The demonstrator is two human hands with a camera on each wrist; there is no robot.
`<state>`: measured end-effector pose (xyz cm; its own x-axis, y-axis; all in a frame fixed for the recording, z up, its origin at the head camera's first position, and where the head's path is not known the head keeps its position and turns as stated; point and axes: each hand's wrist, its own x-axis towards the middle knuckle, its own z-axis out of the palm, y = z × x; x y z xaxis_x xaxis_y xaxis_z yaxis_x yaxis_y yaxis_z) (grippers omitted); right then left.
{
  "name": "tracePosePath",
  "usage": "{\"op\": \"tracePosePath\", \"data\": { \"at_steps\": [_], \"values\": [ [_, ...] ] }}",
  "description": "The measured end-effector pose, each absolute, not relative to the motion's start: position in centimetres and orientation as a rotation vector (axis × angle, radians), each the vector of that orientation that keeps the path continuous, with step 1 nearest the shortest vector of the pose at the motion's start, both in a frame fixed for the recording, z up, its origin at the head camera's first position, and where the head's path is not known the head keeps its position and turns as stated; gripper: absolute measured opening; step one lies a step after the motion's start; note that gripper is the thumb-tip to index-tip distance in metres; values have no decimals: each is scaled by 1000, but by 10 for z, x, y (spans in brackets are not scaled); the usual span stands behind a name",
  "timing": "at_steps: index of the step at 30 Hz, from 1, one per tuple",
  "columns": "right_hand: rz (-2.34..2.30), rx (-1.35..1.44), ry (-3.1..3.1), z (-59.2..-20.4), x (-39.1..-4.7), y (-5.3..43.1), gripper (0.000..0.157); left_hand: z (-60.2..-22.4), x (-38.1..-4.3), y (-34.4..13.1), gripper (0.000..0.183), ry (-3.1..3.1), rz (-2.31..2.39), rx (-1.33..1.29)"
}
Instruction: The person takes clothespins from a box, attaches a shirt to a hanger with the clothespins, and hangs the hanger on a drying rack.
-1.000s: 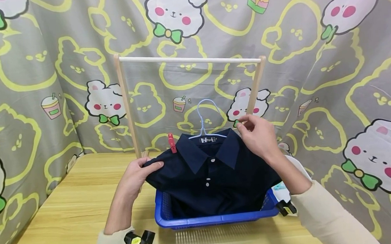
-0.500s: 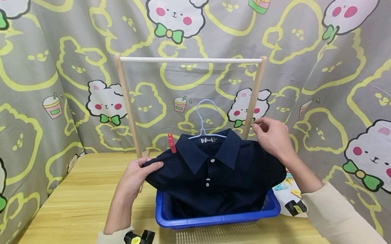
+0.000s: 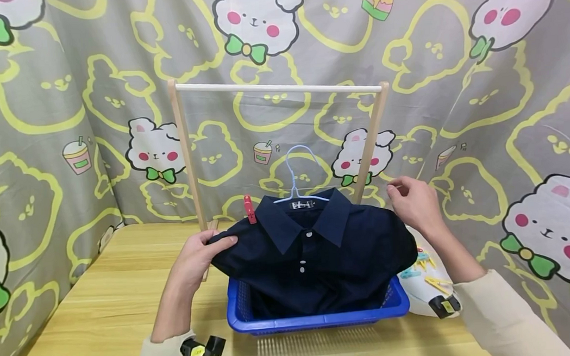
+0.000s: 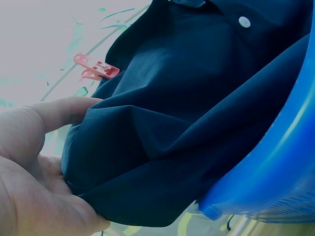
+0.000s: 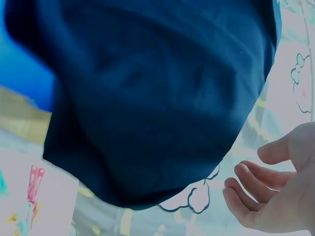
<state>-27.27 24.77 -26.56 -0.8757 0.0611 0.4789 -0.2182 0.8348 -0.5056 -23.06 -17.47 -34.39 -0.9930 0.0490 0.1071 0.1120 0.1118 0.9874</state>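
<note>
A navy collared shirt [image 3: 339, 262] sits on a light-blue wire hanger [image 3: 292, 169], its lower part inside a blue plastic basket [image 3: 318, 322]. My left hand [image 3: 194, 257] holds the sleeve at the left between thumb and fingers; the left wrist view shows the thumb on top of the cloth [image 4: 162, 103]. A red clothespin [image 3: 250, 209] is clipped on that shoulder, beside the collar. To the right of the other shoulder, my right hand [image 3: 418, 205] is apart from the shirt. In the right wrist view its fingers [image 5: 248, 189] are loosely bent, with nothing in them.
Behind the basket stands a rack with wooden posts and a white rail [image 3: 279, 87]. A white plate [image 3: 412, 301] with several coloured clothespins [image 3: 422, 262] lies right of the basket on the wooden table [image 3: 92, 309]. A patterned curtain [image 3: 111, 63] hangs around.
My right hand has moved right, away from the shirt's collar and past its shoulder. More of the plate of clothespins shows. My left hand keeps its hold on the sleeve.
</note>
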Motion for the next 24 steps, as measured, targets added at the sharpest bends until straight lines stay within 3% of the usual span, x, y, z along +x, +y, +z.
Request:
{"op": "tracePosePath", "data": {
  "at_steps": [24],
  "values": [
    [726, -17, -2604, -301, -284, 299, 38, -342, -227, -175, 41, -2330, -2026, -170]
  ]
}}
